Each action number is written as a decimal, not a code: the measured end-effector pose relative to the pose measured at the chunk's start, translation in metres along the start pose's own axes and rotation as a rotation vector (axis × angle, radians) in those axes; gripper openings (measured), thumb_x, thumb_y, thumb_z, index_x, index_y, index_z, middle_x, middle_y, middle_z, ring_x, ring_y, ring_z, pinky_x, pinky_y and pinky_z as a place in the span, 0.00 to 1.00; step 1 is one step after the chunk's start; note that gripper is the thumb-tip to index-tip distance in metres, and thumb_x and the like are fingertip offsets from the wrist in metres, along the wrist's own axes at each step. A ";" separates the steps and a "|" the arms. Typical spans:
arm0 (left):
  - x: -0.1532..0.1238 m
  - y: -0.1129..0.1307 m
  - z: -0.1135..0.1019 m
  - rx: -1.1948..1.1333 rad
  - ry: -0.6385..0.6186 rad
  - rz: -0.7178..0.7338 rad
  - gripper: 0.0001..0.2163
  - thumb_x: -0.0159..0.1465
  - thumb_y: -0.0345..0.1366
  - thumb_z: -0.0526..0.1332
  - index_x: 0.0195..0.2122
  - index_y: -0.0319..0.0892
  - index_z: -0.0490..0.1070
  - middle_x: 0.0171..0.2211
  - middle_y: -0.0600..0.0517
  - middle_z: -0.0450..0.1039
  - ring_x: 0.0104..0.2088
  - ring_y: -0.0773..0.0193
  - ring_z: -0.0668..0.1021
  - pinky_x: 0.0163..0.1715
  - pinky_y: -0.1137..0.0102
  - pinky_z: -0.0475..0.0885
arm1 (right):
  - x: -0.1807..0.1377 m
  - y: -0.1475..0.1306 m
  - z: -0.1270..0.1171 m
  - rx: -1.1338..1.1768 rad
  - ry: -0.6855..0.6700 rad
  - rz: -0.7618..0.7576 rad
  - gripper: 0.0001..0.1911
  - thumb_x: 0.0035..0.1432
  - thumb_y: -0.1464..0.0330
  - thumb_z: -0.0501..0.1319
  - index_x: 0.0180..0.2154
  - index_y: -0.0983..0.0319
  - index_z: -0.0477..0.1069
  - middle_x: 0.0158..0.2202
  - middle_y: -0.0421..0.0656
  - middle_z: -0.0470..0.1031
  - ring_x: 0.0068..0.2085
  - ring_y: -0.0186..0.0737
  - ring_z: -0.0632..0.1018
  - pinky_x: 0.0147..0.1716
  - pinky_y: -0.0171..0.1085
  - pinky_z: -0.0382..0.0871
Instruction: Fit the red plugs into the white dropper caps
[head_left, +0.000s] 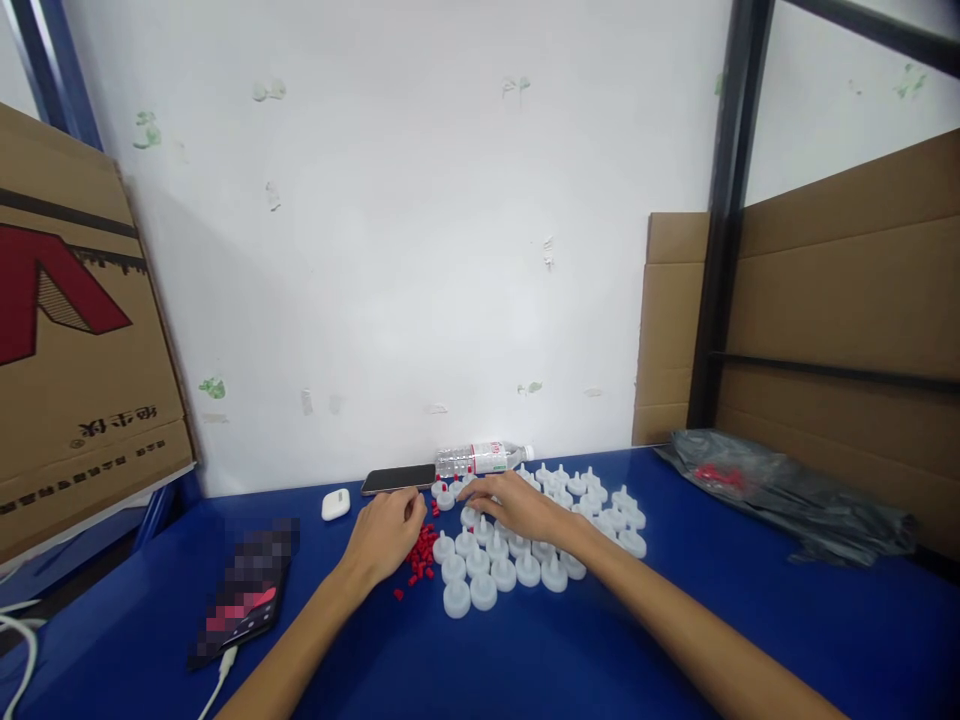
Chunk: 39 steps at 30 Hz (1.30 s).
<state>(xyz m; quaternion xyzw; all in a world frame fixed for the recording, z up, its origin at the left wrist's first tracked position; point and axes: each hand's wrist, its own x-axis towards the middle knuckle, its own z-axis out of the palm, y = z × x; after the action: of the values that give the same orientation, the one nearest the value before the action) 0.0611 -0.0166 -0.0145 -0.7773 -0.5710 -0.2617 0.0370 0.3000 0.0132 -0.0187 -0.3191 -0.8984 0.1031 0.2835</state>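
Several white spouted caps (484,592), translucent with narrow upright nozzles, stand in loose rows on the blue table. Just left of them lies a pile of small red tips (424,550). My left hand (384,532) is beside that pile, its fingers curled inward and closed; whatever is in them is hidden. Over the back left part of the white caps reaches my right hand (517,505), palm down, with bent fingers close together at the cap tops. What its fingertips grip is hidden. A few caps near those fingertips carry red tips.
Along the wall lie a clear bottle (487,458) and a dark phone (397,479). A white earphone case (335,504) and a cabled, partly blurred dark device (244,590) are at left. A grey plastic bag (787,500) lies right, with cardboard (840,300) behind.
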 end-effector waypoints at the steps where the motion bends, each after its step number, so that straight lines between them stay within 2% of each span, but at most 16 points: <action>1: 0.000 0.000 0.000 0.001 -0.004 -0.001 0.16 0.69 0.36 0.47 0.25 0.43 0.65 0.25 0.50 0.74 0.28 0.60 0.75 0.29 0.69 0.54 | 0.000 -0.001 0.000 -0.003 -0.003 0.007 0.14 0.68 0.69 0.54 0.51 0.58 0.74 0.40 0.42 0.81 0.39 0.39 0.80 0.39 0.35 0.69; 7: -0.001 -0.002 0.002 -0.024 -0.047 -0.019 0.12 0.69 0.37 0.48 0.28 0.44 0.65 0.27 0.51 0.74 0.29 0.61 0.74 0.28 0.69 0.55 | -0.001 -0.009 -0.003 -0.072 -0.018 -0.035 0.14 0.70 0.65 0.52 0.43 0.60 0.76 0.33 0.40 0.80 0.33 0.37 0.77 0.37 0.34 0.64; 11: -0.002 -0.004 0.006 -0.035 -0.079 -0.004 0.09 0.67 0.35 0.50 0.31 0.44 0.66 0.30 0.51 0.75 0.32 0.60 0.75 0.30 0.70 0.58 | -0.002 -0.016 -0.008 -0.168 0.066 -0.020 0.18 0.73 0.61 0.47 0.43 0.62 0.73 0.33 0.41 0.77 0.33 0.37 0.74 0.36 0.35 0.62; 14: -0.003 -0.004 0.007 -0.031 -0.093 0.024 0.08 0.66 0.34 0.51 0.32 0.44 0.67 0.33 0.51 0.75 0.36 0.59 0.75 0.33 0.69 0.61 | -0.002 -0.019 -0.011 -0.243 0.090 -0.023 0.22 0.73 0.60 0.45 0.38 0.63 0.74 0.33 0.43 0.75 0.36 0.38 0.73 0.39 0.37 0.62; 19: -0.006 0.003 0.005 -0.054 -0.094 0.093 0.10 0.68 0.36 0.50 0.34 0.44 0.69 0.36 0.49 0.74 0.41 0.57 0.74 0.39 0.67 0.64 | -0.002 -0.019 -0.008 -0.200 0.010 -0.071 0.29 0.73 0.59 0.43 0.32 0.61 0.79 0.36 0.44 0.73 0.42 0.39 0.72 0.47 0.40 0.61; 24: -0.008 0.012 0.005 -0.081 -0.114 0.134 0.11 0.68 0.36 0.49 0.34 0.45 0.70 0.36 0.49 0.73 0.42 0.57 0.72 0.39 0.67 0.65 | -0.003 -0.022 -0.006 -0.185 -0.021 -0.062 0.32 0.73 0.56 0.42 0.31 0.60 0.81 0.35 0.44 0.72 0.41 0.39 0.72 0.50 0.41 0.61; 32: -0.008 0.010 0.004 -0.075 -0.112 0.132 0.11 0.69 0.37 0.49 0.35 0.45 0.71 0.35 0.50 0.73 0.42 0.57 0.72 0.38 0.66 0.65 | -0.004 -0.021 -0.004 -0.184 -0.022 -0.065 0.32 0.73 0.57 0.43 0.31 0.61 0.80 0.36 0.45 0.74 0.42 0.40 0.73 0.50 0.42 0.61; 39: -0.007 0.009 0.003 -0.078 -0.093 0.128 0.13 0.70 0.38 0.48 0.35 0.45 0.71 0.37 0.50 0.74 0.43 0.57 0.72 0.39 0.66 0.65 | -0.005 -0.019 -0.002 -0.230 0.026 -0.100 0.27 0.74 0.60 0.43 0.39 0.63 0.78 0.42 0.47 0.75 0.45 0.42 0.73 0.49 0.42 0.63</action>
<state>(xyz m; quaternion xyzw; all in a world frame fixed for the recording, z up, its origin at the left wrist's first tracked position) 0.0692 -0.0252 -0.0182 -0.8242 -0.5107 -0.2446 -0.0032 0.2950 -0.0046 -0.0127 -0.3055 -0.9154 -0.0191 0.2614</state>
